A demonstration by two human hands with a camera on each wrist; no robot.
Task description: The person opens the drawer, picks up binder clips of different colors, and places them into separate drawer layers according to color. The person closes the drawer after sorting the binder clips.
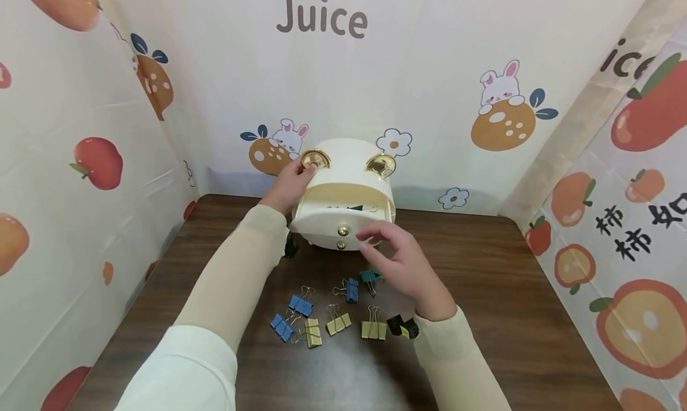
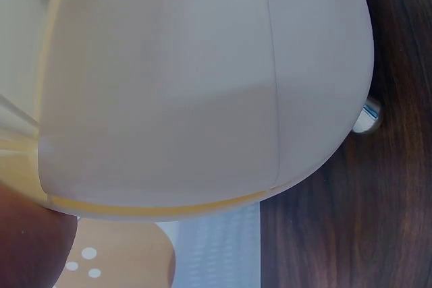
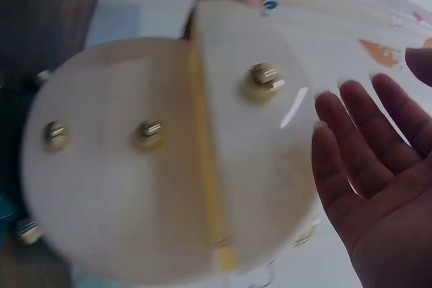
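A cream drawer box [image 1: 343,166] with round gold ears stands on the table, its upper drawer [image 1: 322,220] pulled out. Inside that drawer lies a dark green clip [image 1: 355,207], only partly visible. My left hand [image 1: 290,187] holds the box's left side below the ear, thumb on the front; its other fingers are hidden. At the right of the drawer front, my right hand [image 1: 399,259] hovers with loosely bent fingers. In the right wrist view that hand [image 3: 385,160] shows an empty palm beside the gold-knobbed fronts. The drawer's side [image 2: 162,85] fills the left wrist view.
Before the box lie blue binder clips [image 1: 302,305], yellow binder clips [image 1: 374,328] and a green binder clip [image 1: 370,276]. A black device [image 1: 402,326] sits at my right wrist. Behind the dark wooden table [image 1: 472,268] hangs a fruit-printed curtain [image 1: 440,71].
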